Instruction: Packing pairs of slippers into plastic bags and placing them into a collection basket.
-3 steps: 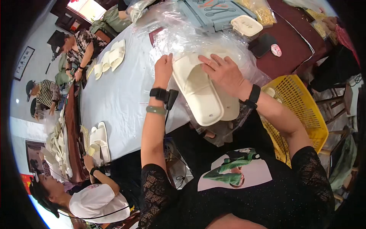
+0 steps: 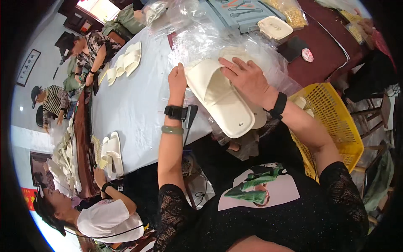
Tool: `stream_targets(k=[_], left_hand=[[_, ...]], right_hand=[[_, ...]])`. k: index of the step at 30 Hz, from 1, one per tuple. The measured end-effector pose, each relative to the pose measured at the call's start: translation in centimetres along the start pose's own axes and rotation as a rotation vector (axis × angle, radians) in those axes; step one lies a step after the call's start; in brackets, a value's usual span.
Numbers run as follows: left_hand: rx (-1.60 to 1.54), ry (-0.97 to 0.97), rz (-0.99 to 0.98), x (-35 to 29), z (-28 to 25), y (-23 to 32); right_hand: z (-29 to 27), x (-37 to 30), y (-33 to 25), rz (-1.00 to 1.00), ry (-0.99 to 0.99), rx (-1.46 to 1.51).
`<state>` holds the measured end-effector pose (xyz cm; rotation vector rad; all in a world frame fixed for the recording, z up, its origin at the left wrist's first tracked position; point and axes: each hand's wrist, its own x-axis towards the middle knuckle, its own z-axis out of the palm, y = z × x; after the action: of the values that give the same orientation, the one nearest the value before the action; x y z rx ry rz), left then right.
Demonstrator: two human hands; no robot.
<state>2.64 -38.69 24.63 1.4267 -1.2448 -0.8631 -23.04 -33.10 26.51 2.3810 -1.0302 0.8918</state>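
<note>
Two cream slide slippers lie one partly over the other in front of me, tilted, heels toward my body. The upper slipper shows its strap and footbed; of the lower slipper only part of the heel and toe shows. My left hand is closed at the upper slipper's left toe edge, its fingertips partly hidden. My right hand curls over the right side of the strap, gripping the slipper. A clear plastic bag lies crumpled behind and around the pair.
A yellow basket with slippers inside stands at my right. On the table are a grey-blue case, a lidded tub, a dark phone and more slippers. A co-worker in white handles slippers at left.
The upper slipper has shifted slightly left at the toe and its heel has turned rightward, covering more of the lower one. My left hand has moved a little left and down with it.
</note>
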Motion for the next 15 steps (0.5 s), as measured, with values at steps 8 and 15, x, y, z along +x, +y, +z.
stream_targets(k=[8, 15], left_hand=[[-0.285, 0.142, -0.096, -5.7, -0.1, 1.9], [0.258, 0.241, 0.142, -7.7, -1.9, 0.7]], right_hand=[[1.5, 0.7, -0.9, 0.018, -0.07, 0.026], [1.5, 0.3, -1.4, -0.161, -0.112, -0.039]])
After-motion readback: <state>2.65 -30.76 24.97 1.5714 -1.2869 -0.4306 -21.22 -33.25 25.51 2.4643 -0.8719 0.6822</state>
